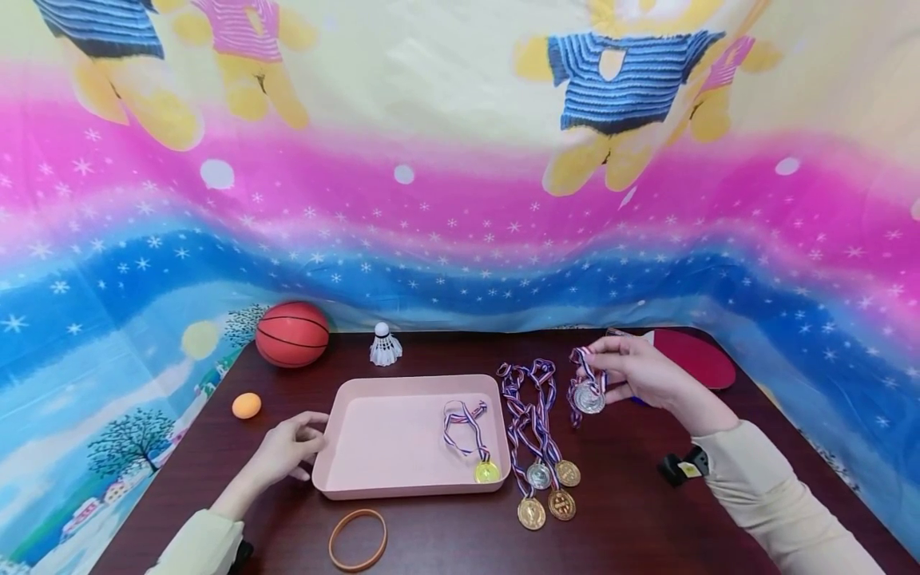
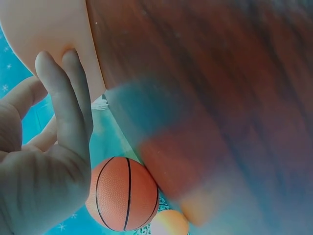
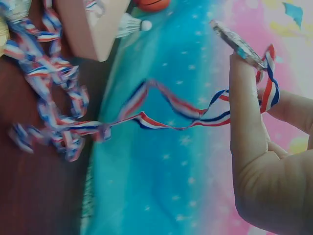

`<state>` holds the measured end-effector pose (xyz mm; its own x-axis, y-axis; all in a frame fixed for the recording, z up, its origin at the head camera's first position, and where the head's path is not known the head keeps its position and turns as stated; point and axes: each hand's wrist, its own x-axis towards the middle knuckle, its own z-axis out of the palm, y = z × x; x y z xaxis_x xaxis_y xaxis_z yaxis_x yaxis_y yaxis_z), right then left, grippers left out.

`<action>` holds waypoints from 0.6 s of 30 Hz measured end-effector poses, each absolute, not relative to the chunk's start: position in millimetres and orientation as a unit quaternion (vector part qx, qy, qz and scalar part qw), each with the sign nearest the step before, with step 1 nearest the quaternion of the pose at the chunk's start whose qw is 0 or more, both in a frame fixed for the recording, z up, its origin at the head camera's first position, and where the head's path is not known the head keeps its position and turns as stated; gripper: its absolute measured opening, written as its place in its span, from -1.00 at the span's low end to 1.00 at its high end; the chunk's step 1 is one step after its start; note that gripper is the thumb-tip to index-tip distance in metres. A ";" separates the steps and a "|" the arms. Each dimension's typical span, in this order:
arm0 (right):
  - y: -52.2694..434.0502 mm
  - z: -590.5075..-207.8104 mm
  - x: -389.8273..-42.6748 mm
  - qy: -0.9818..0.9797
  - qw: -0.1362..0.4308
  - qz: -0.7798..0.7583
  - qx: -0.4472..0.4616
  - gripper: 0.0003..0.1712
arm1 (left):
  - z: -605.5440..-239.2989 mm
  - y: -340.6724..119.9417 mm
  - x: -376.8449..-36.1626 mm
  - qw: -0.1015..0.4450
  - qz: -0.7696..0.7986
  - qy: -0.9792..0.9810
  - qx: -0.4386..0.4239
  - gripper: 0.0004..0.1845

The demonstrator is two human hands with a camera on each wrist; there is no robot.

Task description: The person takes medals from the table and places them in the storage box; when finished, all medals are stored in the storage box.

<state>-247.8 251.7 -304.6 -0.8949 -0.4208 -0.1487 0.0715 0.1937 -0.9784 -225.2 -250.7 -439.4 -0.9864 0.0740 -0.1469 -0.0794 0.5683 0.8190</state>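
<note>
Silver medal (image 1: 590, 398) pinched in your right hand (image 1: 638, 372) sits right of centre in the head view, with the other medals (image 1: 537, 476) between it and the crosswise pink tray (image 1: 388, 435), whose left end your left hand (image 1: 283, 449) touches, fingers loosely extended.

A head-worn camera looks forward and down over the dark table (image 1: 431, 529) to the printed cloth (image 1: 431, 200) behind it, far enough back to take in both the left hand (image 1: 287, 447) and the right hand (image 1: 636, 371). Close up at the left wrist, a second camera (image 1: 242, 553), its picture tipped sideways, faces past the fingers (image 2: 63, 100) to the tray (image 1: 391, 439), basketball (image 1: 292, 334) and orange ball (image 1: 247, 406), all also in the head view. The right-wrist camera (image 1: 674, 469), likewise sideways and near the hand, looks past a silver medal (image 1: 589, 398) toward the cloth, sharing ribbons (image 3: 39, 72), shuttlecock (image 1: 386, 346) and a tray corner with the head view.
</note>
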 end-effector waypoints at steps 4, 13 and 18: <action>237.8 -286.8 -249.4 0.758 0.186 -0.613 -0.119 -0.92 | -439.3 -250.3 -224.2 0.076 0.471 0.879 0.003 -0.48; 197.4 -253.1 -255.5 0.770 0.171 -0.592 -0.165 -0.81 | -438.5 -250.2 -224.4 0.072 0.469 0.880 0.007 -0.48; 168.1 -248.1 -261.5 0.760 0.168 -0.600 -0.187 -0.78 | -440.3 -249.4 -224.0 0.071 0.470 0.880 0.003 -0.48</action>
